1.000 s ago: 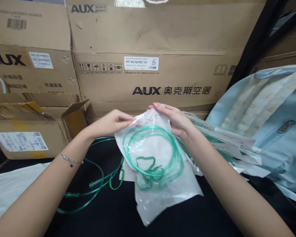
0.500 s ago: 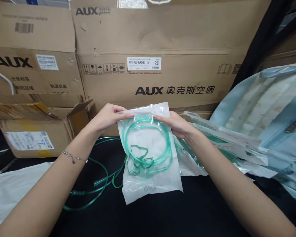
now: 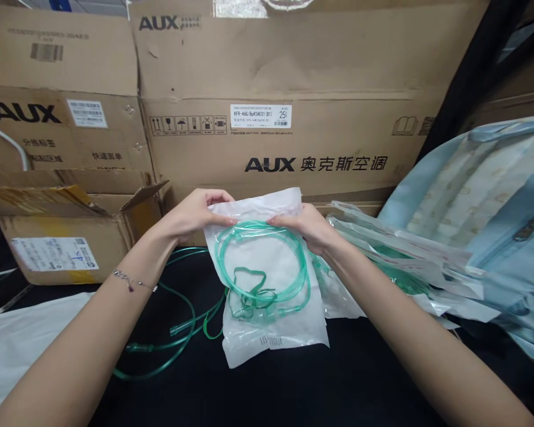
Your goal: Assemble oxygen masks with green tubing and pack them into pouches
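Between my two hands hangs a clear-fronted, white-backed packet, tilted toward me above the black table. Inside it lies coiled green oxygen tubing with a dark green elastic strap and what looks like a clear green mask. My left hand pinches the packet's upper left edge, thumb in front and fingers behind. At the upper right edge my right hand grips it the same way. Behind and left of the packet, loose green tubing with connector ends curls on the black cloth.
Several more packets are piled at the right beside a light blue backpack. An opened small carton stands at the left, and large AUX cartons form a wall behind. White sheeting lies at the lower left.
The packet's top edge has tipped and sagged a little, and the tubing inside shows slightly lower. Both hands keep hold, with my right thumb slid slightly inward.
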A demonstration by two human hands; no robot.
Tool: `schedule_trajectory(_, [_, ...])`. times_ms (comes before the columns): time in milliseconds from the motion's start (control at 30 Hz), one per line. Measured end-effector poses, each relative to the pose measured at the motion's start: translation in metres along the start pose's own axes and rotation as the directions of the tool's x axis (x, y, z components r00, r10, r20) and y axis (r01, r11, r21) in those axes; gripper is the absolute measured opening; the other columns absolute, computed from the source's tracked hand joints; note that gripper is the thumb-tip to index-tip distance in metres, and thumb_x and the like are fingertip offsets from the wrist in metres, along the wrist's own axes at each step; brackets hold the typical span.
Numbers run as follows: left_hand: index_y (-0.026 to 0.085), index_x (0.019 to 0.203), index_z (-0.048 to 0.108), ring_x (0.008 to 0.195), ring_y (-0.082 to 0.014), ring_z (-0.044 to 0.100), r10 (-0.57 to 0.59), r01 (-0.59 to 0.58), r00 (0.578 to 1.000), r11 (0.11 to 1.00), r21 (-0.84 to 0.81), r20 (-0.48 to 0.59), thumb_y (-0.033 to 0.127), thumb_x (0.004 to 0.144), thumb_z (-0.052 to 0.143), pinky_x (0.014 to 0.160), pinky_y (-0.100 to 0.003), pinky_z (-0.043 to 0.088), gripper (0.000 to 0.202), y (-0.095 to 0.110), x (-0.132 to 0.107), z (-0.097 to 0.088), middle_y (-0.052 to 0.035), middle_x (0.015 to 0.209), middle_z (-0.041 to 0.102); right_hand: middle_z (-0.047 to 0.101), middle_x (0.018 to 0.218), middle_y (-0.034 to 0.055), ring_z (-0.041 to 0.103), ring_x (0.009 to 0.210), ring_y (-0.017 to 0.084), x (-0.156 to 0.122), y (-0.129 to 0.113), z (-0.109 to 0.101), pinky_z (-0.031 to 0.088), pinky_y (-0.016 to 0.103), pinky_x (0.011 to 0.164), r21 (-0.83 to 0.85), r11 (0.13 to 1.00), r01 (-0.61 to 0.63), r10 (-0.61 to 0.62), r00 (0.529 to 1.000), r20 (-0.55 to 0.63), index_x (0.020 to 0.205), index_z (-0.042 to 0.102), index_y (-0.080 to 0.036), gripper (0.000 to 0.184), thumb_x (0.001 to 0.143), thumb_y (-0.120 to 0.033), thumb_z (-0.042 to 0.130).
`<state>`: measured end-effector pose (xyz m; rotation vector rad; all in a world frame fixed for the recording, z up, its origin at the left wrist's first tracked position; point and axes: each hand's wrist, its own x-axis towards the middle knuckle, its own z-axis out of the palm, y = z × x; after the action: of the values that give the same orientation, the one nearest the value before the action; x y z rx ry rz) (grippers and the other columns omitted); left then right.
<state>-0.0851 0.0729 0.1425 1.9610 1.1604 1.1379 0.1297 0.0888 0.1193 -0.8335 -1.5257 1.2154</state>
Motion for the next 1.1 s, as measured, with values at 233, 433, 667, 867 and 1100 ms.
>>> schedule_trajectory(233, [0.017,0.094,0.059,0.064,-0.0111,0.056,-0.077,0.025,0.974,0.97,-0.241,-0.212,0.028,0.05,0.078,0.056,-0.021,0.044,0.049,-0.006,0.005,0.007,-0.0015,0.079,0.062,0.067,0.102,0.0086,0.063,0.089,0.021,0.004,0.002,-0.004,0.052,0.032,0.078,0.099,0.995,0.035,-0.031,0.999,-0.038,0.093,0.065,-0.015,0.035,0.06,-0.023,0.074])
schedule_trajectory(433, [0.011,0.071,0.064,0.054,-0.0086,0.054,-0.173,0.035,0.954,0.874,-0.484,-0.244,0.029,0.056,0.076,0.052,-0.02,0.042,0.027,-0.014,0.01,0.017,-0.0015,0.064,0.063,0.068,0.097,0.0081,0.063,0.092,0.021,0.01,0.007,-0.005,0.052,0.032,0.078,0.164,0.985,0.05,-0.017,0.981,-0.195,0.088,0.065,-0.016,0.027,0.074,-0.039,0.063])
schedule_trajectory(667, [0.012,0.074,0.064,0.057,-0.0103,0.059,-0.326,0.358,0.933,0.797,-0.486,0.152,0.021,0.065,0.071,0.059,-0.024,0.048,0.015,-0.009,0.002,0.024,-0.0033,0.07,0.066,0.07,0.089,0.0088,0.065,0.081,0.02,0.018,0.012,-0.018,0.053,0.031,0.072,0.126,0.992,0.012,0.03,0.945,-0.326,0.085,0.062,-0.013,0.02,0.08,-0.032,0.058])
schedule_trajectory(867, [0.01,0.08,0.062,0.056,-0.0094,0.058,-0.328,0.259,0.943,0.831,-0.492,-0.056,0.017,0.068,0.067,0.056,-0.023,0.05,0.015,-0.019,0.007,0.042,-0.0044,0.073,0.066,0.067,0.102,0.0075,0.065,0.081,0.016,0.012,-0.001,-0.047,0.054,0.028,0.069,-0.27,0.958,-0.101,0.125,0.989,0.074,0.103,0.058,-0.017,0.026,0.078,-0.027,0.06])
schedule_trajectory(1100, [0.01,0.126,0.041,0.109,-0.026,0.054,-0.241,0.237,0.97,0.963,-0.132,-0.014,0.03,0.066,0.069,0.086,-0.035,0.047,0.069,-0.039,0.005,0.078,-0.019,0.132,0.045,0.056,0.116,0.019,0.052,0.108,0.032,0.015,-0.001,-0.069,0.044,0.04,0.087,-0.884,0.386,-0.263,-0.03,0.954,-0.297,0.12,0.047,-0.007,0.054,0.071,-0.021,0.064])
